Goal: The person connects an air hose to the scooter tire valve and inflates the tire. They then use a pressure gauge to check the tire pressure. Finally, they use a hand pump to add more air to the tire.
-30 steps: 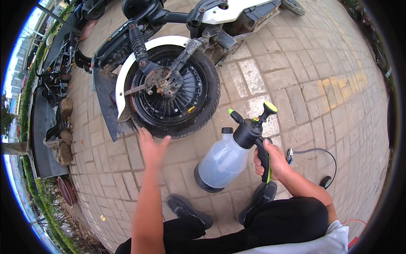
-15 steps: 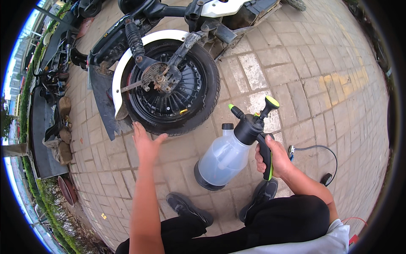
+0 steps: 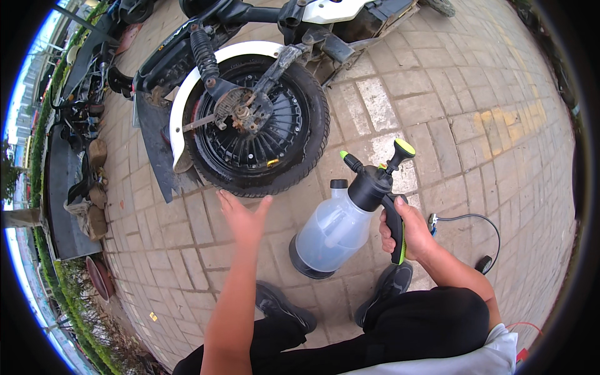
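My right hand is wrapped round the black and green handle of a pump sprayer. The sprayer has a translucent white bottle with liquid inside, a black base, and a green-tipped nozzle pointing up and left. Its pump knob is black with a yellow-green top. My left hand is empty, fingers and thumb apart, just below the tyre of a scooter wheel. The tyre looks wet in places. A white fender curves over the wheel's left side, and a rusty hub and brake part sit at its centre.
The scooter body lies across the top of the view. A pressure gauge with a black hose lies on the paving to the right. At the left are stones, parked scooters and a hedge. My shoes stand below the sprayer.
My left hand has moved right and slightly down along the tyre's lower edge, its fingers still apart. My right hand keeps its grip on the sprayer, which has barely shifted.
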